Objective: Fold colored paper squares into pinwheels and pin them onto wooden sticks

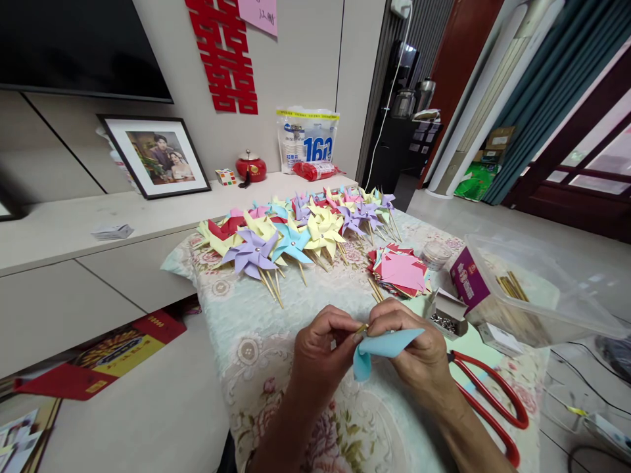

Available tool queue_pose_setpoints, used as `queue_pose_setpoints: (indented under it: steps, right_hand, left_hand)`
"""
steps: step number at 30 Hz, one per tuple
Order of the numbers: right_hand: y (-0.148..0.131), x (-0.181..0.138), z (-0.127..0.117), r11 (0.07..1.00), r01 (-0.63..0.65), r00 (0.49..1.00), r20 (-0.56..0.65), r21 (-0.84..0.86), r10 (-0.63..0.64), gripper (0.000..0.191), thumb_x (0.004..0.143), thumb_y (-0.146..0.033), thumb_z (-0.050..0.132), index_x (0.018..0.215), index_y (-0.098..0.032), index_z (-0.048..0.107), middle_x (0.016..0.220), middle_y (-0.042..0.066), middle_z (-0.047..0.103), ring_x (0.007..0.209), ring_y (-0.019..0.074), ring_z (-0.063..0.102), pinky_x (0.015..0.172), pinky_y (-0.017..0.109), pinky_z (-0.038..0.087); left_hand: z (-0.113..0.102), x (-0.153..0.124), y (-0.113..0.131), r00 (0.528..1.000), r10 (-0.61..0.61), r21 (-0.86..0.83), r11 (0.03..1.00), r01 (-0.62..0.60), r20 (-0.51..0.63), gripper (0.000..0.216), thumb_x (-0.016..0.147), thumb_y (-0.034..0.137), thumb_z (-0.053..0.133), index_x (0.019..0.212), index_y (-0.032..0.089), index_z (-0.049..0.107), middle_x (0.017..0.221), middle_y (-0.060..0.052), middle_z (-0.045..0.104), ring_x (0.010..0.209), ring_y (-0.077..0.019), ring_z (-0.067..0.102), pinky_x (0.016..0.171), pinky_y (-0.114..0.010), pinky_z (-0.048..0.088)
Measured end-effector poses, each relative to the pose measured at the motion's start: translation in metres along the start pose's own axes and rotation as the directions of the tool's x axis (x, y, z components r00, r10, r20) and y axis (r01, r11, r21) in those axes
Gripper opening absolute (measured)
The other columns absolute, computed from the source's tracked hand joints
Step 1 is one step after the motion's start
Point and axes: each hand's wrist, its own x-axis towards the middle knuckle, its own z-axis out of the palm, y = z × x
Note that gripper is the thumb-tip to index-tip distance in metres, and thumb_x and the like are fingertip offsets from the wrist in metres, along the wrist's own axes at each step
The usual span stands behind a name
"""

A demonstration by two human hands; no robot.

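My left hand (323, 348) and my right hand (417, 345) meet above the front of the table, both closed in a pinch. Between them is a light blue paper pinwheel (389, 343), its blades folded and curled, seen from the side. A short tan tip (363, 327), like the end of a wooden stick, shows at the fingertips; the rest of it is hidden. Beyond my hands lie many finished pinwheels on sticks, among them a purple pinwheel (251, 251) and a blue pinwheel (292, 243). Red-handled scissors (486, 387) rest beside my right forearm.
A stack of coloured paper squares (401, 270) lies past my right hand. Right of it are an open small box of metal fasteners (446, 318), a round clear container (436, 253) and a clear plastic bin (542, 322) with sticks (513, 287). A flowered tablecloth (246, 387) covers the table.
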Motion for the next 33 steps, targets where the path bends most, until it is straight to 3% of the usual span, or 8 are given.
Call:
queue_pose_setpoints:
  steps: [33]
  right_hand:
    - [0.0008, -0.0014, 0.0049, 1.0, 0.011, 0.999, -0.038, 0.029, -0.01, 0.012, 0.093, -0.015, 0.06, 0.09, -0.022, 0.068, 0.084, 0.003, 0.066, 0.078, 0.0174, 0.063, 0.072, 0.031, 0.051]
  left_hand:
    - [0.0, -0.0025, -0.0022, 0.999, 0.032, 0.071, 0.997, -0.029, -0.037, 0.006, 0.076, 0.025, 0.079, 0.075, 0.02, 0.077, 0.076, -0.006, 0.069, 0.069, -0.0166, 0.06, 0.062, -0.026, 0.046]
